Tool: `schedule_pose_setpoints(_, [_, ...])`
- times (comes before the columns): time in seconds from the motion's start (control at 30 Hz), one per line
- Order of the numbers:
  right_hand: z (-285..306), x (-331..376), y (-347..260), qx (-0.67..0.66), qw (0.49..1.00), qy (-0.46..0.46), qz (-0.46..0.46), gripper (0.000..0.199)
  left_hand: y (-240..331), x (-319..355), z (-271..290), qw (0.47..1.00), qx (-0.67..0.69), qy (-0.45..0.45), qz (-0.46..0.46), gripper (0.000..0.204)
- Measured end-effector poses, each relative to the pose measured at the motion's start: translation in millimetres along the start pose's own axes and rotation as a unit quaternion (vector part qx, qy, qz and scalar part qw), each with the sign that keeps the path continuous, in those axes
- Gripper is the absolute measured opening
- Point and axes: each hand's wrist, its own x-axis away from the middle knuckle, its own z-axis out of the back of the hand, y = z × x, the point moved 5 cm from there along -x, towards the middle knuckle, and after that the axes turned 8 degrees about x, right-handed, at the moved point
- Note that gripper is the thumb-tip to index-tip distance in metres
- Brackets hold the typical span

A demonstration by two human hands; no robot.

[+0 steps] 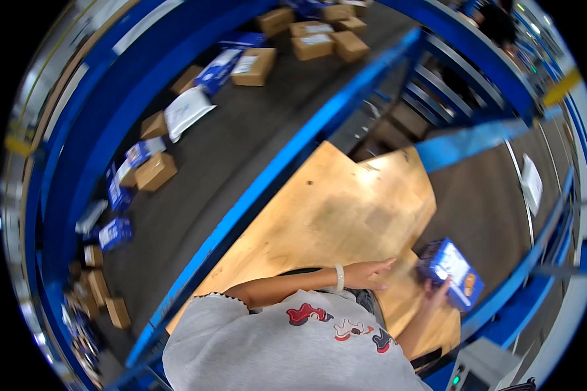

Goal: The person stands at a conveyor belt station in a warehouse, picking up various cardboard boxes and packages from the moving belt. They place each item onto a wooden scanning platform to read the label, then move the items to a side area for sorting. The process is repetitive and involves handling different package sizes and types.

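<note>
Your left hand (370, 274) lies flat and open on the wooden bench (332, 215), fingers together and holding nothing, likely steadying you. Your right hand (437, 290) has its grip closed on the near edge of a blue box (455, 272), which sits at the bench's right edge beside the dark conveyor belt (482, 202). Farther left, beyond the blue rail (267, 176), another belt carries brown cartons (155, 171) and a white mailer (188, 109).
</note>
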Motion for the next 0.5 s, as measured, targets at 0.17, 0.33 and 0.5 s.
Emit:
schedule_pose_setpoints(0.17, [-59.8, -215.9, -79.0, 0.006, 0.977, 0.193, 0.095, 0.054, -18.7, 73.9, 136.2, 0.944, 0.157, 0.275, -0.096, 0.068])
schedule_pose_setpoints(0.33, [-373.2, -172.5, -71.5, 0.227, 0.925, -0.23, 0.201, 0.048, -16.9, 216.8, 305.0, 0.769, 0.089, 0.596, -0.215, 0.034])
schedule_pose_setpoints(0.5, [-616.4, 83.7, 34.0, 0.333, 0.627, -0.677, 0.194, 0.05, -109.4, 319.2, 451.2, 0.702, -0.06, 0.71, 0.018, 0.044])
